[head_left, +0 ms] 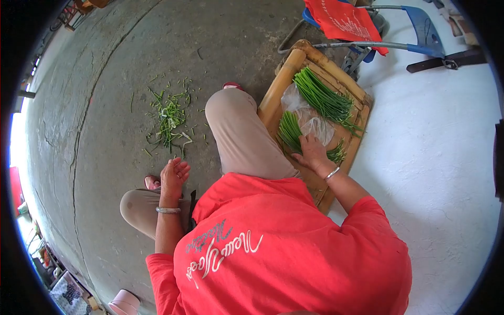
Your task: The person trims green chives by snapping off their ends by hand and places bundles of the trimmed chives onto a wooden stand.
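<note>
My right hand, with a silver bangle at the wrist, lies over the smaller bunch of green chives, its fingers bent round the stalks. Part of that bunch is hidden under the hand. Beside it on the bamboo bench is a larger bunch of chives. Clear plastic bags lie crumpled between the two bunches. My left hand hangs near my left knee, palm up, fingers loosely curled and apart, with nothing seen in it.
Chive trimmings are scattered on the concrete floor ahead of my left hand. A metal-framed chair with a red cloth stands beyond the bench, along the white wall. A pink bucket sits at the lower left.
</note>
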Demonstrator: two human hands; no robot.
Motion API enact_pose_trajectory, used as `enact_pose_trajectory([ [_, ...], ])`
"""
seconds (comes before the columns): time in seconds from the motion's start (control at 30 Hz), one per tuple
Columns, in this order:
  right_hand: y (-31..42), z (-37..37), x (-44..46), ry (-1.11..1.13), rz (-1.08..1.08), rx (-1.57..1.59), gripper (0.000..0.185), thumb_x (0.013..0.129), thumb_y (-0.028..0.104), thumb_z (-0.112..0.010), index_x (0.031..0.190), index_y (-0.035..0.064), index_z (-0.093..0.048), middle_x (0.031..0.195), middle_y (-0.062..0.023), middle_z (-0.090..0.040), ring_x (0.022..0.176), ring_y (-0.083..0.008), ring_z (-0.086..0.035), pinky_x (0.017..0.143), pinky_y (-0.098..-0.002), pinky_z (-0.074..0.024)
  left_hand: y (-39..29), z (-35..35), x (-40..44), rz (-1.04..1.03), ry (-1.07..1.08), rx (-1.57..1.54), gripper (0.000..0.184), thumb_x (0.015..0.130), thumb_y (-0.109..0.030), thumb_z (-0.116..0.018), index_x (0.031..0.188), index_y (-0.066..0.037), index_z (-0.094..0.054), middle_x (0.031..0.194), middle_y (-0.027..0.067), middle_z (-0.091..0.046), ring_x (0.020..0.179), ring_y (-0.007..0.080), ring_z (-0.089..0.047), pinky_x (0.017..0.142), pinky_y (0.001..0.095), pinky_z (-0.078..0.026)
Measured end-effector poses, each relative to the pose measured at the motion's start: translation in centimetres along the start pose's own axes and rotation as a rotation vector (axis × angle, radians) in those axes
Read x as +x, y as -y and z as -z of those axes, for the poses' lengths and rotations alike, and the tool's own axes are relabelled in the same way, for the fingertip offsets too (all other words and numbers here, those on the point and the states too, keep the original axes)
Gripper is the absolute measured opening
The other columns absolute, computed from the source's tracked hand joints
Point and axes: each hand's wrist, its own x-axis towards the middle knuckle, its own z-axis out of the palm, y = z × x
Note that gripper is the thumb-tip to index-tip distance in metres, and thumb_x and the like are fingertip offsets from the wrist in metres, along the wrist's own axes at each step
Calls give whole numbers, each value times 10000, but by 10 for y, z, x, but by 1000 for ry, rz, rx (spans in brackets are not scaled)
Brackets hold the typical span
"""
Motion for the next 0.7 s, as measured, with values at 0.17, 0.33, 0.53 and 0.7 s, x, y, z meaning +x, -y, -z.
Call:
enact_pose_trajectory([
  [0.17,-6,-25,-10,-94,232,9,302,723,205,-661,939,44,-523,920,-167,-532,865,-322,-571,709,-409,-494,1,1,-3,9,-1,-12,434,939,-401,-409,1160,-42,-509,979,90,-619,853,194,-617,692,299,-471],
  [0.33,-8,-50,-15,20,301,-46,130,740,89,-572,856,37,-542,805,-147,-575,707,-305,-621,575,-390,-507,-2,-2,-3,17,-33,12,415,931,-374,-444,1163,-36,-508,966,90,-622,837,190,-620,670,290,-475],
  [0.53,-2,-58,-12,31,260,-14,100,753,88,-550,836,33,-550,802,-156,-599,719,-303,-629,564,-391,-507,-1,-1,-4,19,-40,29,394,933,-349,-448,1155,-29,-512,960,98,-623,833,190,-623,665,286,-479],
  [0.7,8,-59,-6,-2,167,42,153,801,182,-546,834,32,-551,788,-168,-607,733,-311,-632,582,-392,-511,1,-1,-3,19,-33,23,388,934,-338,-448,1157,-27,-512,959,95,-621,830,187,-624,667,282,-481],
])
